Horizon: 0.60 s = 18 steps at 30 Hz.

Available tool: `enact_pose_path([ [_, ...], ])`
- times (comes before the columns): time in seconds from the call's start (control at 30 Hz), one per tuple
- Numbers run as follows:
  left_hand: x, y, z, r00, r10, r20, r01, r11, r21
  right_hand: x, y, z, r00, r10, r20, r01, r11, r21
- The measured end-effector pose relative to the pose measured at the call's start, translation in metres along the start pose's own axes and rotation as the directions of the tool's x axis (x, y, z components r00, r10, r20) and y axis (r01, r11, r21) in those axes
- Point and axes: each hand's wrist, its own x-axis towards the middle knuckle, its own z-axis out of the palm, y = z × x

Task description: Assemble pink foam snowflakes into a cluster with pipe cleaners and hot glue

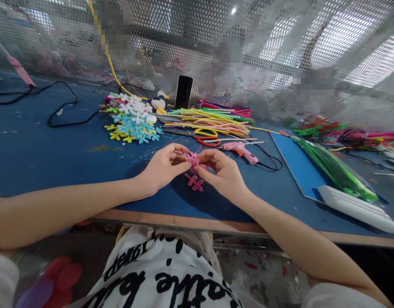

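Observation:
My left hand (pixel 166 166) and my right hand (pixel 219 170) meet over the blue table, thumbs and fingers pinched around a pink fuzzy flower (pixel 193 159). Just below the hands, a darker pink flower piece (pixel 194 182) shows; whether it lies on the table or hangs from the held flower, I cannot tell. A pink glue gun (pixel 240 151) lies to the right of my right hand. Beyond the hands are red-handled scissors (pixel 208 140).
Blue, white and yellow flower pieces (pixel 134 119) are heaped at the back left. Colourful pipe cleaners (pixel 210 119) lie behind the scissors, near an upright phone (pixel 184 92). Right are a blue board (pixel 295 164), a green bundle (pixel 338 171) and black cords.

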Motion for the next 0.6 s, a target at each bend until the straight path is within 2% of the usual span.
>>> enact_pose_path([
  [0.2, -0.001, 0.001, 0.003, 1.0, 0.009, 0.009, -0.009, 1.0, -0.009, 0.001, -0.003, 0.004, 0.996, 0.084, -0.017, -0.081, 0.989, 0.126],
  [0.3, -0.002, 0.003, 0.004, 0.999, 0.033, 0.001, -0.033, 0.999, -0.001, 0.001, -0.005, 0.004, 0.984, 0.18, -0.021, -0.17, 0.96, 0.224],
  [0.37, -0.004, 0.005, 0.003, 0.996, 0.084, 0.015, -0.085, 0.996, 0.011, 0.002, -0.007, 0.002, 0.96, 0.28, 0.019, -0.269, 0.895, 0.355],
  [0.43, -0.007, 0.008, 0.002, 0.982, 0.177, 0.06, -0.18, 0.982, 0.049, 0.004, -0.01, -0.001, 0.914, 0.386, 0.125, -0.395, 0.779, 0.486],
  [0.53, -0.011, 0.013, 0.0, 0.933, 0.34, 0.12, -0.354, 0.925, 0.135, 0.006, -0.013, -0.004, 0.833, 0.468, 0.297, -0.548, 0.622, 0.559],
  [0.6, -0.012, 0.015, -0.001, 0.921, 0.369, 0.123, -0.385, 0.91, 0.155, 0.006, -0.013, -0.004, 0.837, 0.454, 0.306, -0.543, 0.617, 0.57],
])
